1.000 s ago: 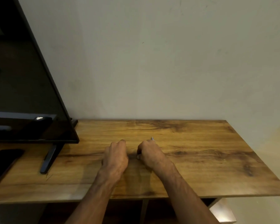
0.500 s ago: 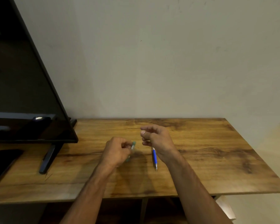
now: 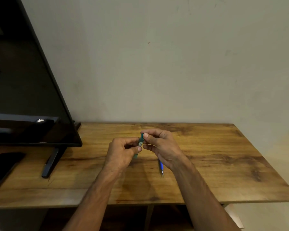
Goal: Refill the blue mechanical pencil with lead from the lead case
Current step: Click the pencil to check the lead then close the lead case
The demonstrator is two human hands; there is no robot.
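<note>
**A:** Talk me through it, left side first.

**B:** Far left, the dark screen [image 3: 23,97] on its stand, well clear of me. Then my left hand [image 3: 122,152], fingers curled round the lower part of the green lead case [image 3: 140,144], holding it upright above the wooden table [image 3: 223,164].

**A:** And the right?

**B:** My right hand [image 3: 160,145] has thumb and forefinger pinched on the top end of the case, going for the cap, I'd say. The blue mechanical pencil [image 3: 161,166] runs under that same palm, tip poking out toward me. Whether my lower fingers grip it or it hangs loosely there, I can't tell you.

**A:** Where's the danger?

**B:** Three spots. If the cap gives suddenly, the case could jerk and scatter leads across the table, and those would be hard to spot on this wood grain. If I tilt it once open, they could slide out in a bunch. And with my pinch busy up top, the pencil could slip from under my palm and roll away.
</note>
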